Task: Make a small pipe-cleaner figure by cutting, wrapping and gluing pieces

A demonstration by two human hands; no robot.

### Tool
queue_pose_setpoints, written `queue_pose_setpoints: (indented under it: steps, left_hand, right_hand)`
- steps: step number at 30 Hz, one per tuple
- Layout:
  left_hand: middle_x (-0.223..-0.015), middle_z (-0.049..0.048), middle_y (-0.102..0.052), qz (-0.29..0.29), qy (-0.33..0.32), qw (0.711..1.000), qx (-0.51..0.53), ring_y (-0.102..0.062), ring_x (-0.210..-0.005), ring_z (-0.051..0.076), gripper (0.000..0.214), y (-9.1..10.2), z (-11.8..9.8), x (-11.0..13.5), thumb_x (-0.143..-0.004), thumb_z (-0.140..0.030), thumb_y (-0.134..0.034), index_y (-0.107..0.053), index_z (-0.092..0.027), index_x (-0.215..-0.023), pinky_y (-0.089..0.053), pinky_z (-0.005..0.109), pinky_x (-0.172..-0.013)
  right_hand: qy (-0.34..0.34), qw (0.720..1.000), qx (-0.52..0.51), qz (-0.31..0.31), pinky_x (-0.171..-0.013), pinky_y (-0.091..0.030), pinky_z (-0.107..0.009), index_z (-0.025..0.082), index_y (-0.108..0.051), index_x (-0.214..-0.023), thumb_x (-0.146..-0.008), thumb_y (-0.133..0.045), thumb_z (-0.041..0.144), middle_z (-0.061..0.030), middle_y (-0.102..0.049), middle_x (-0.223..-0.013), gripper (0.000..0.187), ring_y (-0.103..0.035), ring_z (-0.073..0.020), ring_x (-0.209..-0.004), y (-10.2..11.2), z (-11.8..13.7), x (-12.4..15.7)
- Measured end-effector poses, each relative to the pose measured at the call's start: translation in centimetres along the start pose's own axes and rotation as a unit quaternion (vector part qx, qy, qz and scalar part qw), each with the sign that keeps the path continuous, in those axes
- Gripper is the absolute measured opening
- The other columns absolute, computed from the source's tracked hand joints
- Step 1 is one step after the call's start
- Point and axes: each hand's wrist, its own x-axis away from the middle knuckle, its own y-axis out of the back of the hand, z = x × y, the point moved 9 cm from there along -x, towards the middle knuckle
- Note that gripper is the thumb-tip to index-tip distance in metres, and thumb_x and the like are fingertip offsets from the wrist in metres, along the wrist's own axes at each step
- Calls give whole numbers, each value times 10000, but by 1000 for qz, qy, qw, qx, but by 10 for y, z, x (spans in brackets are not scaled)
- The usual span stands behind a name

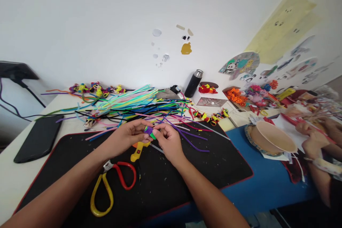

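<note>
i have left hand (131, 133) and right hand (170, 141) pinched closed on one purple-green coil (149, 131), seemingly unfinished; far left, finished-looking figures (99, 89) lie beside loose fuzzy stems (128, 102).

A small pipe-cleaner piece (148, 130), ridged purple with bright green at its lower right, is held tilted between the left hand (128, 133) and right hand (170, 142), partly covered by fingers (141, 137).

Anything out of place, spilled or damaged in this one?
Nothing looks spilled or clearly damaged. It's slightly untidy: purple pipe cleaners stray from the pile onto the black mat. The cutters on the mat look mismatched, one handle red, the other yellow.
</note>
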Motion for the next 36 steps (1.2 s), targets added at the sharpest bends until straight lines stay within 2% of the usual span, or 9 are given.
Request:
queue_pose_setpoints:
  steps: [5, 14, 19, 22, 28, 32, 36]
  left_hand:
    - [-989, 22, -785, -1, -33, 999, -33, -770, -921, 207, 309, -1, -3, 0, -813, -293, -847, -681, -221, -1064, -627, 342, -863]
    - [-981, 35, -792, -3, -82, 994, -71, -760, -930, 216, 284, -2, -9, 3, -875, -330, -788, -672, -216, -1108, -607, 334, -850]
    - [-893, 24, -741, -27, -101, 986, -130, -690, -763, 178, 286, 0, -14, 6, -884, -387, -779, -696, -199, -1083, -562, 269, -666]
    - [-870, 20, -727, -32, -102, 979, -173, -665, -725, 171, 275, 1, -14, 7, -900, -411, -758, -711, -195, -1064, -541, 259, -633]
    - [-862, 14, -728, -34, -124, 959, -254, -651, -717, 167, 252, 1, -20, 9, -935, -385, -682, -725, -203, -1104, -513, 249, -639]
    - [-777, -16, -683, -44, -146, 939, -309, -586, -619, 142, 234, 0, -26, 11, -945, -353, -638, -716, -205, -1109, -459, 233, -585]
    - [-892, 2, -759, -34, -178, 905, -385, -672, -715, 159, 216, -3, -28, 11, -937, -251, -591, -722, -227, -1107, -477, 240, -661]
  right_hand:
    - [-4, 1000, -24, 5, -474, -261, -240, 203, -705, -953, -897, -762, 476, 99, -433, -543, 285, -344, -100, -460, -2, -4, -1]
    - [-21, 998, -55, 14, -439, -264, -222, 197, -687, -938, -864, -779, 608, 97, -457, -531, 427, -355, -84, -431, -6, -8, -2]
    - [-16, 999, -48, 11, -440, -265, -222, 194, -696, -937, -877, -771, 595, 90, -467, -541, 413, -360, -84, -439, -5, -5, 0]
    - [-9, 999, -53, 7, -444, -264, -226, 192, -699, -947, -887, -764, 580, 88, -470, -549, 398, -352, -84, -444, -5, -4, 1]
    - [-8, 999, -44, 18, -457, -270, -229, 203, -681, -954, -885, -778, 503, 108, -424, -541, 323, -347, -89, -452, -9, 1, 3]
    - [-14, 998, -53, 17, -456, -265, -228, 215, -631, -894, -871, -785, 489, 119, -415, -537, 316, -314, -82, -442, -10, 2, 3]
    - [-25, 998, -52, 38, -448, -244, -229, 212, -615, -873, -885, -753, 457, 123, -417, -520, 282, -296, -79, -428, -14, 3, 4]
